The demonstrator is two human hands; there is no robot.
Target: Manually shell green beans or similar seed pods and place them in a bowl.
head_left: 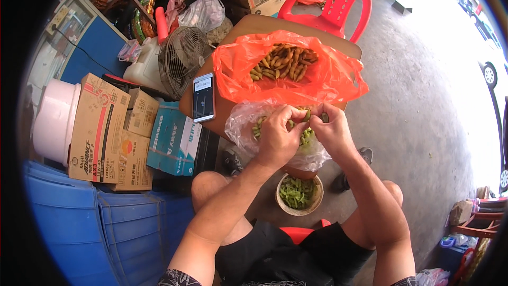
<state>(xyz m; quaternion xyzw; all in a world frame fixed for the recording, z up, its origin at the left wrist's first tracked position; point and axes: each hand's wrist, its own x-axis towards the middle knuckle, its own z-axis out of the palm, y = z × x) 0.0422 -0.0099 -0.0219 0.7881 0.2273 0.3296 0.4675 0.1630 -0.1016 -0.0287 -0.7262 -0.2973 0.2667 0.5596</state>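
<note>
Above a clear plastic bag (242, 125) at the table's near edge, my left hand (282, 131) and my right hand (331, 127) meet at the fingertips. A green bean pod (306, 115) is pinched in my left fingers, touching my right fingertips. Another green piece (325, 117) shows within my right hand's fingers. Shelled green beans (258, 128) lie in the clear bag, partly hidden by my hands. Beyond it, an open red plastic bag (246, 83) holds many brownish-green pods (287, 61). On the floor below stands a round bin (279, 202) with empty green pods (295, 192) inside.
A smartphone (204, 97) lies on the brown table (254, 26), left of the red bag. Beside it stand a metal fan (184, 57), cardboard boxes (99, 131) and blue crates (131, 222). A red plastic chair (323, 22) is at the table's far side.
</note>
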